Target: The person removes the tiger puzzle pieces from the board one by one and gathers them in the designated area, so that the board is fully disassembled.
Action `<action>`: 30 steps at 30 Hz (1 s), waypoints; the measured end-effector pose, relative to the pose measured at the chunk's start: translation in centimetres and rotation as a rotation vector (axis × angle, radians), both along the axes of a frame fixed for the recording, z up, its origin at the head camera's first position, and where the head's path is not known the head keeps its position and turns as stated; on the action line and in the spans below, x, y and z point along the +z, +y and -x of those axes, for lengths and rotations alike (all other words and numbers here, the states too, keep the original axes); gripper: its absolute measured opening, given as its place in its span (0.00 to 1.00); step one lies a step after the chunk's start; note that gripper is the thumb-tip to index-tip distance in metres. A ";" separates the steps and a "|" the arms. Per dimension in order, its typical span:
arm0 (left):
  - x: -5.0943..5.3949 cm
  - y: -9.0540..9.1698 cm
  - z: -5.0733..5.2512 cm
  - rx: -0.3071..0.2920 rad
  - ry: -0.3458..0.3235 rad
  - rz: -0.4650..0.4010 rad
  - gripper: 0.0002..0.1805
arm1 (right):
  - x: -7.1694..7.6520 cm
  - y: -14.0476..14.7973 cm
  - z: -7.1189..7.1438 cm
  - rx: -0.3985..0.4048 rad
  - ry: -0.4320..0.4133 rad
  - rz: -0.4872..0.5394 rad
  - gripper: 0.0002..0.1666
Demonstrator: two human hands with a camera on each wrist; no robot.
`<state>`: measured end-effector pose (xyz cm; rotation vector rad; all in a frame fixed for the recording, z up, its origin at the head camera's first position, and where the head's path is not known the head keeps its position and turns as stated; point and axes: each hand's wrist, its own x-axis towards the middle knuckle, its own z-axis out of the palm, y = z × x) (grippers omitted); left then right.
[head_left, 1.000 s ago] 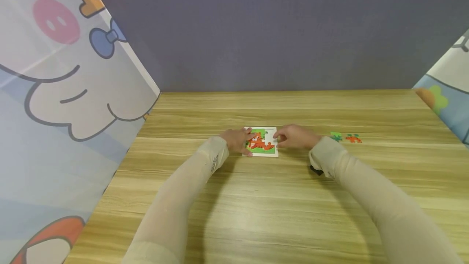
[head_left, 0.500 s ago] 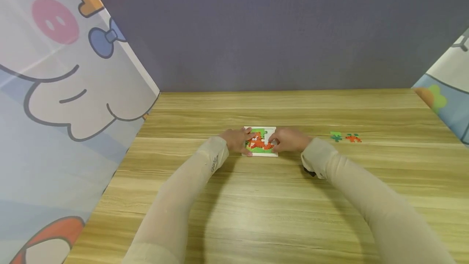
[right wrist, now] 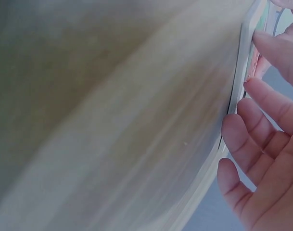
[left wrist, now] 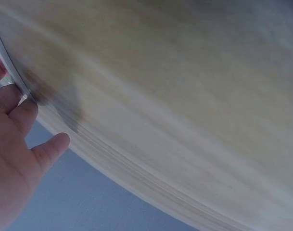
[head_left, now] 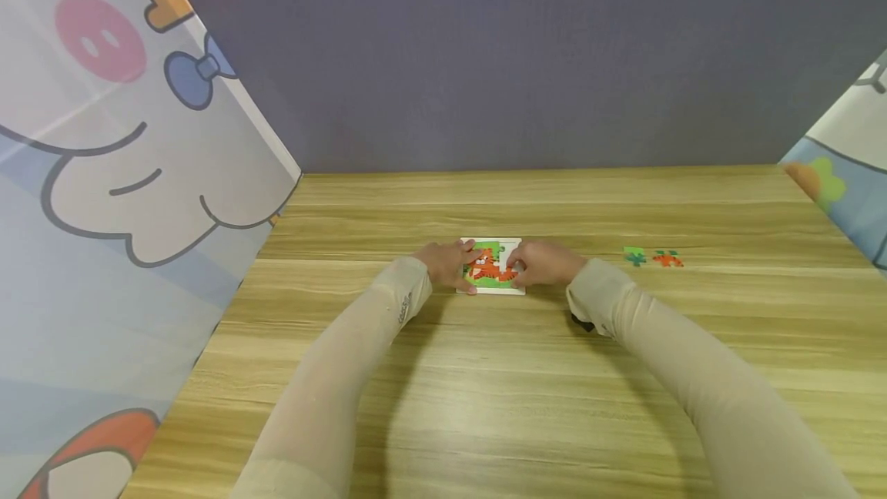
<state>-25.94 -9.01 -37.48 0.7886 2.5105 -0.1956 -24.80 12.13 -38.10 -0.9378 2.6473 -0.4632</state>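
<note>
A small jigsaw puzzle (head_left: 485,289) in a white frame lies on the table, with an orange tiger on green and a white bare area at its upper right. My left hand (head_left: 446,266) rests on its left side, fingers spread over the edge and picture. From the right, my right hand (head_left: 547,263) reaches over the frame, thumb and forefinger touching the orange tail part. In the right wrist view the right hand's (right wrist: 266,139) thumb and forefinger stand apart at the puzzle's edge, other fingers loosely bent. The left wrist view shows the left hand (left wrist: 16,154) at the frame's edge.
Loose jigsaw pieces lie to the right: a green one (head_left: 634,256) and an orange one (head_left: 668,259) with green bits. The wood-grain table (head_left: 485,391) meets a grey wall (head_left: 485,60) at the back. A cartoon-printed panel (head_left: 159,168) stands at the left.
My right hand has moved left from beside the frame onto the puzzle's right part and has stayed there over the last half second. The left hand has kept its place.
</note>
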 end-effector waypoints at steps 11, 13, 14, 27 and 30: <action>0.0 0.0 0.1 -0.012 0.004 0.018 0.49 | -0.1 0.1 0.2 -0.003 -0.006 0.065 0.15; -0.1 0.0 0.1 -0.009 0.002 0.019 0.49 | -0.1 0.1 0.3 -0.013 -0.020 0.090 0.11; -0.1 0.0 0.1 -0.007 0.002 0.020 0.49 | -0.2 0.1 0.3 -0.020 -0.026 0.105 0.09; 0.0 -0.1 0.0 -0.002 -0.012 0.010 0.48 | -0.6 0.3 0.1 -0.103 -0.189 0.329 0.03; 0.1 -0.1 0.0 -0.003 -0.014 0.012 0.48 | -0.6 0.5 0.1 -0.111 -0.189 0.367 0.03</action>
